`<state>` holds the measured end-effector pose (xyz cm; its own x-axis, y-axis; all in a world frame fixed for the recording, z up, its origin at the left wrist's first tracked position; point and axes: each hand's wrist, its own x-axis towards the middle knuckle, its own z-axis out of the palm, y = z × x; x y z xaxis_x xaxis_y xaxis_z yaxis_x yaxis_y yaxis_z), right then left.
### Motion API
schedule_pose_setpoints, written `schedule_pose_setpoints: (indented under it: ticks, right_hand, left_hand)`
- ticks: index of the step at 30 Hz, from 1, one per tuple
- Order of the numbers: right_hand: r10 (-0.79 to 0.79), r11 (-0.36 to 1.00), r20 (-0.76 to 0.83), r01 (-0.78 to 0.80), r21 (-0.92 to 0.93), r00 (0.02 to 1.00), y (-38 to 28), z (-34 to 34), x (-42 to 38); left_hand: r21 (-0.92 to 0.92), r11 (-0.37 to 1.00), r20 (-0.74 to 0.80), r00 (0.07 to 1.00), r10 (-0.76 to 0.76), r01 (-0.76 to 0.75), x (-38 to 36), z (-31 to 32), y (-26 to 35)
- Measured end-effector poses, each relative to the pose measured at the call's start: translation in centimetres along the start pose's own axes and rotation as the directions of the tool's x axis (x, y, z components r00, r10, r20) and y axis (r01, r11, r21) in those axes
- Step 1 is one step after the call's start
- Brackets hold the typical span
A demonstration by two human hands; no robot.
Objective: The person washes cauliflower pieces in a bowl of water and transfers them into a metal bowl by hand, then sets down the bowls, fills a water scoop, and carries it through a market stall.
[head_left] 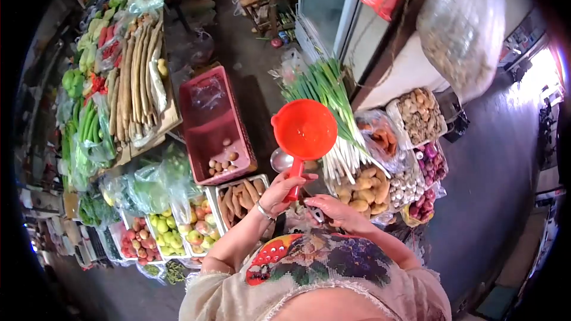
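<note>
A red plastic water scoop [304, 128] is held out in front of me, its round bowl facing up, with what look like small wet drops inside. My left hand [281, 192] is closed around its handle, and a bracelet circles that wrist. Close by on the right, my right hand [334, 209] has its fingers curled around a small tool [317, 214] with a shiny part; its kind cannot be made out. Just beyond my left hand, a metal bowl [281, 159] is partly covered by the scoop.
Long green onions [324, 92] lie ahead, with potatoes [364, 190] below them. A pink crate [196, 116] holds several round brownish items. Sweet potatoes [239, 199] and apples [202, 226] sit at left. A vegetable stand [172, 110] fills the far left; a plastic bag [464, 30] hangs at right.
</note>
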<state>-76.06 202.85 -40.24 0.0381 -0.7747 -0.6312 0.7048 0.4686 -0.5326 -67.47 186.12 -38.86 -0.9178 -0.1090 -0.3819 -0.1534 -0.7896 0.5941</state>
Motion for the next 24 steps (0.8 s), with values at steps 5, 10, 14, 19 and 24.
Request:
schedule_pose_setpoints:
  ticks: [5, 10, 14, 19, 24]
  right_hand:
    - [-0.031, 0.992, -0.041, 0.026, -0.120, 0.999, -8.6, 3.2, 5.4]
    - [-0.008, 0.959, 0.080, 0.031, -0.283, 0.997, -19.3, 4.0, 11.4]
    - [-0.080, 0.909, 0.090, 0.110, -0.403, 0.993, -27.9, 2.5, 17.9]
    - [-0.237, 0.487, -0.038, 0.085, -0.869, 0.971, -40.3, -3.2, 23.7]
    - [-0.405, 0.177, 0.163, 0.252, -0.952, 0.900, -58.3, -0.1, 21.2]
  left_hand:
    - [-0.034, 0.999, -0.049, 0.999, 0.003, -0.005, 4.6, -1.3, 8.0]
    - [-0.042, 0.991, -0.110, 0.986, 0.125, -0.130, 10.9, -5.5, 15.6]
    - [-0.057, 0.994, -0.176, 0.981, 0.082, -0.093, 16.9, -9.1, 23.3]
    - [-0.071, 0.989, -0.239, 0.965, 0.109, -0.130, 22.6, -12.0, 34.0]
    - [-0.176, 0.970, -0.303, 0.947, 0.106, -0.165, 25.8, -12.3, 45.0]
